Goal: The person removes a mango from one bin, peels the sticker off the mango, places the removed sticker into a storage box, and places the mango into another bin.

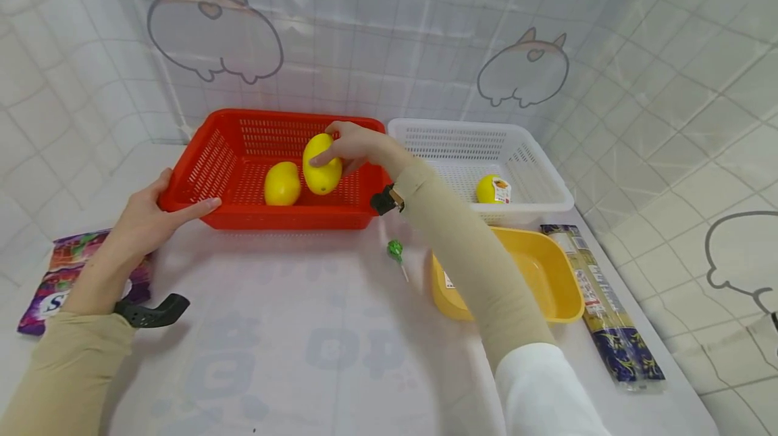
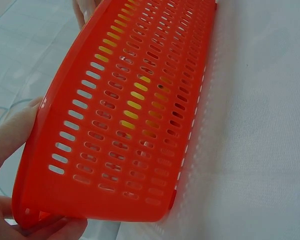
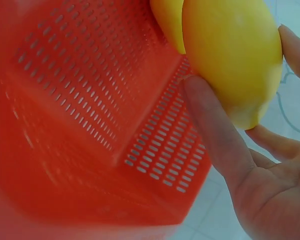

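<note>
Yellow fruit (image 1: 323,177), head cam: gripped in R hand (image 1: 354,144) over red basket (image 1: 288,220), nr 2nd fruit (image 1: 282,184); L hand (image 1: 144,220) grips basket's near L corner. L wrist cam: hand on basket rim, yellow thru slots. R wrist: digits round fruit.

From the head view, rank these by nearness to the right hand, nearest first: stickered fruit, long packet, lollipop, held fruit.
1. Held fruit: in the right hand.
2. Lollipop: on the table, toward the wearer.
3. Stickered fruit: to the right, in the white basket.
4. Long packet: far right, past the yellow tub.
</note>
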Available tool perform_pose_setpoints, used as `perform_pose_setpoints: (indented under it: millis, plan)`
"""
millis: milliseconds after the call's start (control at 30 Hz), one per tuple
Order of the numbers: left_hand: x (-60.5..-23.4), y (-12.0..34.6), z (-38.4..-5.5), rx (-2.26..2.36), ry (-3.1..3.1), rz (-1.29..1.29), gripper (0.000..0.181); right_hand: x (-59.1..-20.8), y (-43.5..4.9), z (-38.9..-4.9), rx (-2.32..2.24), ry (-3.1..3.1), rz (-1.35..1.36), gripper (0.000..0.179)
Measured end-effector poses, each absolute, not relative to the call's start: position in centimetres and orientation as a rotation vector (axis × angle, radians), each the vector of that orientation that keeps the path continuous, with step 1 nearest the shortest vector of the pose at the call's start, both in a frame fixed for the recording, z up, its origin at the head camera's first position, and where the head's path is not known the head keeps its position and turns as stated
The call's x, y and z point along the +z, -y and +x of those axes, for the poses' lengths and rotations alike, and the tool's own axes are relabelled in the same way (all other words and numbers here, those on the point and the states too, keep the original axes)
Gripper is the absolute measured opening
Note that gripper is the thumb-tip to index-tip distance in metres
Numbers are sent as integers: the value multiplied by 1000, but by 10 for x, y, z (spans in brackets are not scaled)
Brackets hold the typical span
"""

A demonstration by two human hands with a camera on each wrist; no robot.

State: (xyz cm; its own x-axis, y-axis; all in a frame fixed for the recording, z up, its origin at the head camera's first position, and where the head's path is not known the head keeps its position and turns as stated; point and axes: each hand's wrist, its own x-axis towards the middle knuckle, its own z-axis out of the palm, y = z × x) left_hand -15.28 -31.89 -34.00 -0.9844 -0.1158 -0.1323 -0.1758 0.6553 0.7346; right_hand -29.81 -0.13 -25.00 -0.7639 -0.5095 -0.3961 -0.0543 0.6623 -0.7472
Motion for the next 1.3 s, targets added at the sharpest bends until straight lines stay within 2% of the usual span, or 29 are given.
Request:
perform_pose_setpoints:
  millis: [800, 1300]
  plan:
    - [-339, 318, -152, 1255, -2803, -223, 115, -276, 11, -337, -1192, -2076, -243, 85]
    - [-339, 318, -149, 1256, -2810, -232, 116, -318, 17, -354, -1260, -2026, -270, 82]
